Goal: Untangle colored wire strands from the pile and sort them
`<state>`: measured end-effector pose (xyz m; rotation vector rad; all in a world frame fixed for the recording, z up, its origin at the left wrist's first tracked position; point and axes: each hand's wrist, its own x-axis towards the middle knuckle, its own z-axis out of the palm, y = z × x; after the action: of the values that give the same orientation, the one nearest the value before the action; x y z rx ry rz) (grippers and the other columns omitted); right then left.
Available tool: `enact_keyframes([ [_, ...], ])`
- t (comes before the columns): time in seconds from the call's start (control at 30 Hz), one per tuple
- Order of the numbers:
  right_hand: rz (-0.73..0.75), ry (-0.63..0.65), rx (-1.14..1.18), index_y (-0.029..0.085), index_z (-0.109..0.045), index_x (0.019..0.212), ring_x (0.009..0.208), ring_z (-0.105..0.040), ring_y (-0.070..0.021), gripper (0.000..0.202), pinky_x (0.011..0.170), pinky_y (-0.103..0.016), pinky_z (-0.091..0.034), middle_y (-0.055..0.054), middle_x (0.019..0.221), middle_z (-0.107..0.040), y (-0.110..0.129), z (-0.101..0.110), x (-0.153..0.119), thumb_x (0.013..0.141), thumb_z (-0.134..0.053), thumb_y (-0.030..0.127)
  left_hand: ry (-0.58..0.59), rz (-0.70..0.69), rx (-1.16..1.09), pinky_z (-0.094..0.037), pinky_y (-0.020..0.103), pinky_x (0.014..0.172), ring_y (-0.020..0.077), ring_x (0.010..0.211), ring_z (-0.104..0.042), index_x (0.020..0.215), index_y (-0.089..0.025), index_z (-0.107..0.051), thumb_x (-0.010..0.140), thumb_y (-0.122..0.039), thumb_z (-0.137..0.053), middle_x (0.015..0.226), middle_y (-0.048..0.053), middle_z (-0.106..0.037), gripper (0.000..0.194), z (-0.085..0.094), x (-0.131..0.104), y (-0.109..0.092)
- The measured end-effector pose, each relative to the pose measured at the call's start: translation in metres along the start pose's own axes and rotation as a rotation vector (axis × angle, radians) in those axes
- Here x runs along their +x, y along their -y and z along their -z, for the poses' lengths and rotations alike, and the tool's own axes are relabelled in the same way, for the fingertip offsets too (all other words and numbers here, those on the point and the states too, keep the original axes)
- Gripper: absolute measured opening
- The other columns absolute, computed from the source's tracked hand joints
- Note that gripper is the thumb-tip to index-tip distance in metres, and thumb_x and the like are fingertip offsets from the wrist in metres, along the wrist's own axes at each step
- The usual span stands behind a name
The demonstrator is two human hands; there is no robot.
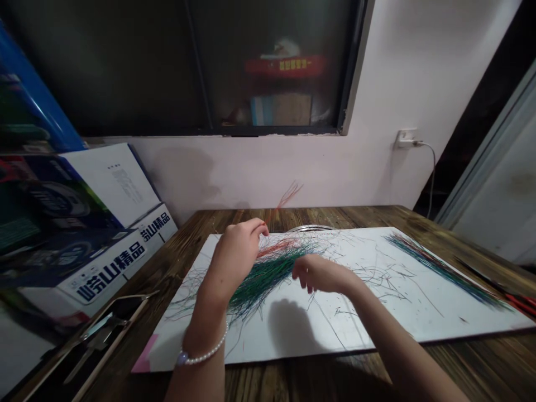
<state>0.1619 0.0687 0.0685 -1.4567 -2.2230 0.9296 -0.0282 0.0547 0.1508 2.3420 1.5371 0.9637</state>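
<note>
My left hand (243,243), with a beaded bracelet (205,357) on its wrist, pinches a few thin orange-red wires (288,194) between thumb and fingertips. Their free ends rise above the board's far edge. Below and beside that hand lies a thick bundle of thin green and blue wires (268,273), with a layer of red wires (278,245) along its far side. My right hand (322,272) hovers by the bundle's right end, fingers loosely bent and a little apart; I see nothing held in it. All this is over a white board (293,349).
Loose wire scraps (381,279) are scattered over the board. Another wire bundle (444,268) lies at right, near a tool with red handles (521,301). Cartons (113,262) stand at left beside a metal-framed object (100,335). Behind the wooden table (364,215) are a wall and window.
</note>
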Motion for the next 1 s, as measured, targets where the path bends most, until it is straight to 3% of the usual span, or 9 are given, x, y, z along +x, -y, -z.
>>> enact_keyframes([
  [0.1,-0.037,0.088,-0.096,0.011,-0.069,0.080,0.046,-0.060,-0.0151,0.020,0.049,-0.026,-0.046,-0.005,0.056,-0.065,-0.013,-0.022,0.019,0.077,-0.050,0.008,-0.082,-0.045,0.001,-0.028,0.025,0.054,0.0124,0.055,-0.040,0.073,-0.020,-0.056,0.088,-0.026,-0.039,0.060,-0.002,-0.049,0.024,0.004,-0.001,0.000],
  [0.23,0.018,0.036,-0.177,0.018,-0.068,0.099,0.087,-0.064,-0.0189,0.032,0.075,-0.032,-0.048,-0.008,0.097,-0.070,-0.021,-0.039,0.034,0.078,-0.047,0.006,-0.084,-0.088,-0.016,-0.026,0.024,0.052,0.0110,0.052,-0.036,0.074,-0.019,-0.056,0.089,-0.025,-0.039,0.055,-0.004,-0.043,0.024,0.004,-0.003,-0.006],
  [0.3,0.049,0.034,-0.195,0.022,-0.068,0.101,0.094,-0.063,-0.0186,0.039,0.079,-0.030,-0.045,-0.005,0.104,-0.070,-0.023,-0.042,0.037,0.076,-0.045,0.004,-0.061,-0.095,-0.026,-0.026,0.024,0.051,0.0110,0.051,-0.036,0.074,-0.019,-0.057,0.089,-0.025,-0.039,0.054,-0.004,-0.042,0.024,0.002,-0.003,-0.007],
  [0.7,0.163,-0.003,-0.309,0.027,-0.071,0.098,0.072,-0.061,-0.0149,0.041,0.061,-0.022,-0.038,-0.001,0.086,-0.072,-0.013,-0.050,0.034,0.074,-0.046,0.006,-0.044,-0.069,-0.051,-0.026,0.025,0.050,0.0109,0.050,-0.036,0.073,-0.019,-0.059,0.089,-0.025,-0.039,0.052,-0.005,-0.038,0.026,0.003,-0.002,-0.001],
  [0.9,0.168,-0.012,-0.447,0.027,-0.072,0.095,0.076,-0.064,-0.0187,0.035,0.061,-0.025,-0.038,-0.004,0.086,-0.073,-0.007,-0.053,0.029,0.077,-0.048,0.011,-0.042,-0.075,-0.073,-0.028,0.024,0.052,0.0102,0.052,-0.039,0.070,-0.018,-0.058,0.088,-0.024,-0.041,0.054,-0.005,-0.042,0.025,0.003,-0.002,0.000],
  [1.0,0.149,-0.031,-0.540,0.022,-0.073,0.087,0.071,-0.064,-0.0211,0.030,0.058,-0.026,-0.037,-0.008,0.081,-0.071,-0.003,-0.055,0.026,0.074,-0.050,0.009,-0.038,-0.077,-0.074,-0.027,0.025,0.051,0.0104,0.051,-0.039,0.070,-0.018,-0.058,0.089,-0.024,-0.041,0.053,-0.005,-0.041,0.026,0.003,-0.002,0.000],
])
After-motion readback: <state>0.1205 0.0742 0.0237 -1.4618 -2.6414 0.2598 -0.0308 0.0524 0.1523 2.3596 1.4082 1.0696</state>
